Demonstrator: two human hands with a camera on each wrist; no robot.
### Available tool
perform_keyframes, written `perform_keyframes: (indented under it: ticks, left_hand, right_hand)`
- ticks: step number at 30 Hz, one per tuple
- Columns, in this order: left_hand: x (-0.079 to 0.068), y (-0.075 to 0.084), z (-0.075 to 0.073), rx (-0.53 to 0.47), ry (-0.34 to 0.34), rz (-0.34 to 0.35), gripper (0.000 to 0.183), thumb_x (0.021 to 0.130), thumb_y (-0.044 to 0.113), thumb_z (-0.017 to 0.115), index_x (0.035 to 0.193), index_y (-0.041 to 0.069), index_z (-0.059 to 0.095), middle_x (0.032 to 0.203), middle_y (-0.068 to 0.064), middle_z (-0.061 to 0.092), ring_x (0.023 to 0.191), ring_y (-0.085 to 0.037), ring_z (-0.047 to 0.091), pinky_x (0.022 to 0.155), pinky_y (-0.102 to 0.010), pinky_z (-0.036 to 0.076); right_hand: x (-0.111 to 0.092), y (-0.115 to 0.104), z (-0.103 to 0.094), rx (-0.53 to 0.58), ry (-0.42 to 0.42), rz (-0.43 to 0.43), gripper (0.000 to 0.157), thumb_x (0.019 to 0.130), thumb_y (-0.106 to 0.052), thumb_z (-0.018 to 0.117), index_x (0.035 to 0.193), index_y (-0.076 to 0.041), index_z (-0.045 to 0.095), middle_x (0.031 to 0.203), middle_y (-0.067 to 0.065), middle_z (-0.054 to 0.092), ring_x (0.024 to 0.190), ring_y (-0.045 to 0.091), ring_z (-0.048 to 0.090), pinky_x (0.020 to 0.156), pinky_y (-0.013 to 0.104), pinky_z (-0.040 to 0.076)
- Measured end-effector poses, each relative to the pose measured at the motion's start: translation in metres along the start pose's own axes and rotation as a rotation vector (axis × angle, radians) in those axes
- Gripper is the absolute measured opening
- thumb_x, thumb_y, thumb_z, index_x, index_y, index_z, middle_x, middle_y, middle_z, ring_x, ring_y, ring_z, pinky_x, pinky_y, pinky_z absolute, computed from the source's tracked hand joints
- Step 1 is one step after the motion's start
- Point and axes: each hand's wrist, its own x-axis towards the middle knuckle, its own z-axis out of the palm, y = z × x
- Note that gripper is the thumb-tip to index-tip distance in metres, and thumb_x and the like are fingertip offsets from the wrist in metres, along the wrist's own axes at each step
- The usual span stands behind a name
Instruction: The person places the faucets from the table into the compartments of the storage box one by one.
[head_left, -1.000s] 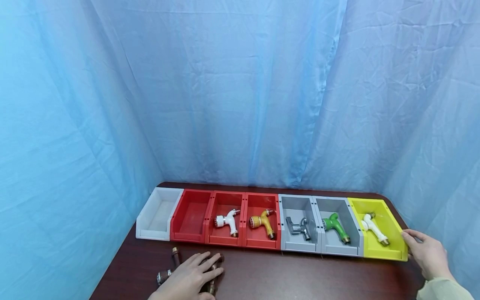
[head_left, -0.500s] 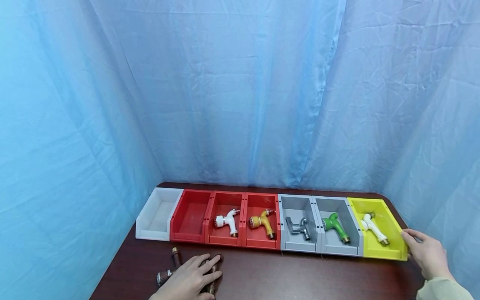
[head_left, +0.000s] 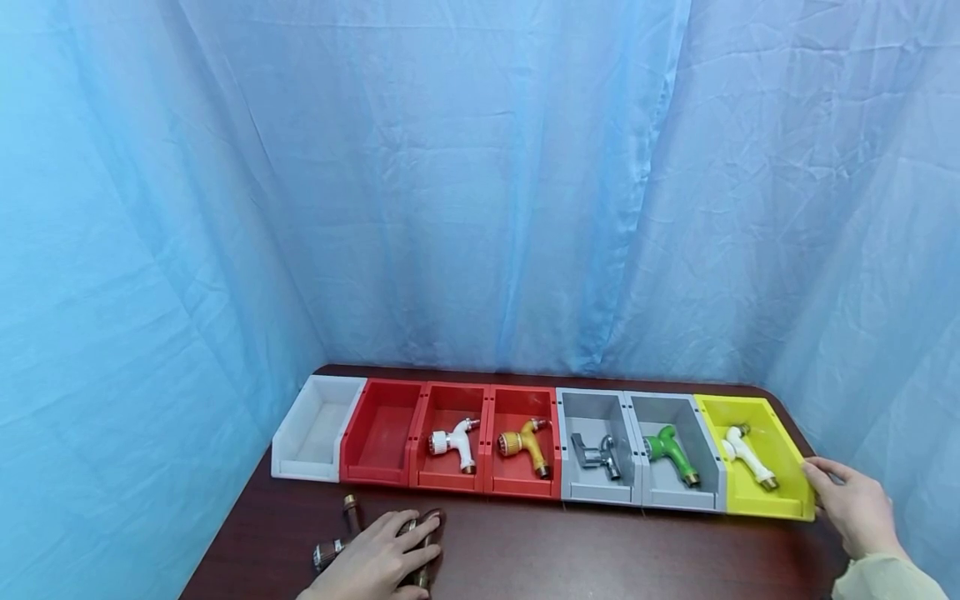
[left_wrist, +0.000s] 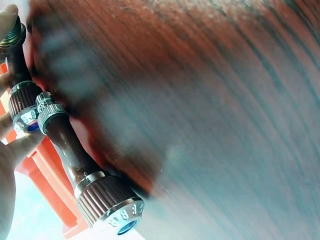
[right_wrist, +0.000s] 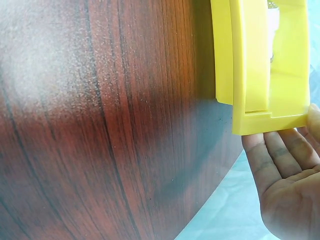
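Observation:
In the head view my left hand (head_left: 378,554) rests with spread fingers over a dark bronze tap (head_left: 423,571) on the table. A second dark bronze tap (head_left: 351,515) lies beside it, partly hidden by the hand. Both show ribbed knobs in the left wrist view, one bronze tap (left_wrist: 75,150) nearer the camera and the other bronze tap (left_wrist: 17,65) next to my fingers. My right hand (head_left: 855,504) is at the right side of the yellow bin (head_left: 787,467). In the right wrist view its straight fingers (right_wrist: 285,152) touch the outer wall, thumb near the rim. A white tap (head_left: 745,458) lies inside.
Left of the yellow bin, the row holds grey bins with a green tap (head_left: 675,454) and a chrome tap (head_left: 600,457), then red bins with a yellow tap (head_left: 532,446) and a white-knobbed tap (head_left: 456,446). An empty red bin (head_left: 384,429) and white bin (head_left: 318,425) end it.
My left hand's fingers have shifted slightly left and toward me, the bronze tap under them moving a little too. My right hand stays at the yellow bin.

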Motion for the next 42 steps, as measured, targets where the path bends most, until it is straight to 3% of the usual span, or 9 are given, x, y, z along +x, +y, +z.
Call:
perform_keyframes:
  ticks: [16, 25, 33, 42]
  left_hand:
    - [0.001, -0.005, -0.009, 0.015, 0.084, -0.009, 0.056, 0.095, 0.063, 0.061, 0.142, 0.031, 0.062, 0.153, 0.000, 0.052, 0.131, -0.028, 0.055, 0.100, -0.052, 0.054]
    - [-0.002, -0.015, -0.017, 0.046, 0.210, -0.034, 0.054, 0.088, 0.054, 0.076, 0.135, 0.027, 0.069, 0.150, 0.000, 0.056, 0.128, -0.029, 0.055, 0.099, -0.053, 0.054]
    - [-0.003, -0.032, -0.029, 0.102, 0.280, -0.078, 0.056, 0.085, 0.053, 0.080, 0.134, 0.027, 0.070, 0.150, -0.004, 0.056, 0.128, -0.028, 0.054, 0.100, -0.049, 0.055]
    - [-0.006, -0.047, -0.037, 0.118, 0.276, -0.149, 0.060, 0.081, 0.051, 0.083, 0.133, 0.024, 0.071, 0.150, -0.004, 0.056, 0.129, -0.030, 0.053, 0.098, -0.053, 0.055]
  right_hand:
    - [0.000, 0.001, -0.002, 0.000, -0.007, -0.009, 0.077, 0.102, -0.056, 0.050, 0.147, 0.007, 0.045, 0.146, 0.040, 0.039, 0.076, 0.014, 0.069, 0.065, 0.038, 0.062]
    - [0.005, 0.003, -0.002, -0.002, -0.014, -0.002, 0.081, 0.101, -0.060, 0.050, 0.148, 0.005, 0.045, 0.145, 0.040, 0.040, 0.075, 0.015, 0.069, 0.063, 0.037, 0.060]
    - [0.006, 0.004, -0.002, 0.007, -0.002, -0.012, 0.080, 0.101, -0.059, 0.051, 0.147, 0.005, 0.047, 0.145, 0.040, 0.040, 0.075, 0.010, 0.067, 0.065, 0.037, 0.062]
    - [0.003, 0.002, -0.001, 0.006, 0.002, -0.019, 0.076, 0.102, -0.056, 0.051, 0.146, 0.006, 0.048, 0.144, 0.040, 0.042, 0.076, 0.012, 0.068, 0.067, 0.038, 0.062]
